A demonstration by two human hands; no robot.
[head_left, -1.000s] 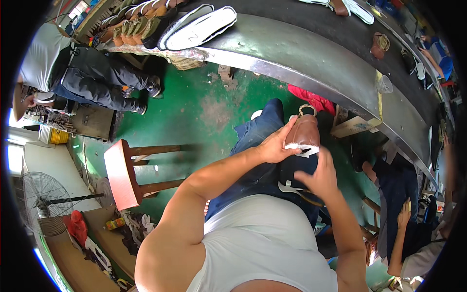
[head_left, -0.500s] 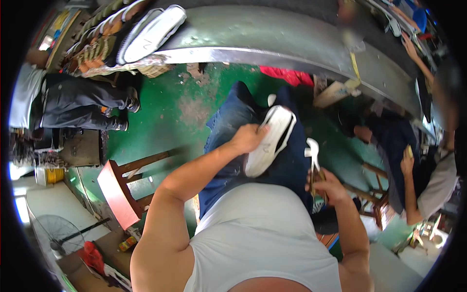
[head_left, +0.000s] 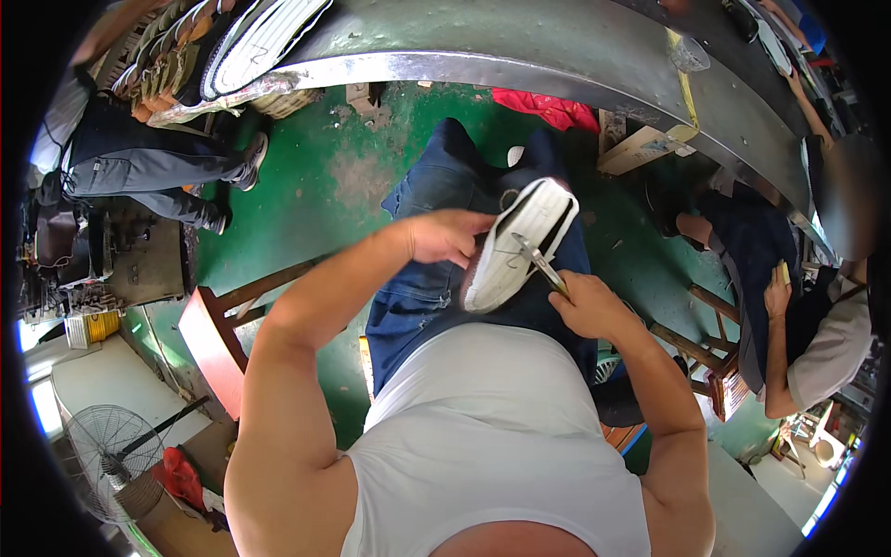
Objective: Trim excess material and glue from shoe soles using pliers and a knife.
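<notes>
A shoe (head_left: 501,269) with its pale underside up lies across my lap, a dark upper showing along its left edge. At that edge, my left hand (head_left: 450,237) grips the shoe's side, with the thumb apart from the curled fingers. My right hand (head_left: 585,304) is closed around the handles of lasting pincers (head_left: 541,263). Their metal head touches or hovers just over the middle of the underside; I cannot tell which. A thin loop (head_left: 508,198) stands out near the shoe's far end.
Ahead runs a long metal bench (head_left: 445,42) bearing another pale-soled shoe (head_left: 260,46). A wooden stool (head_left: 209,343) stands at my left, a fan (head_left: 116,455) behind it. People work on both sides. Red cloth (head_left: 548,109) lies under the bench.
My right hand has brought the pincers up and left onto the shoe. My left hand has slid from the underside to the shoe's left edge. The shoe has shifted slightly.
</notes>
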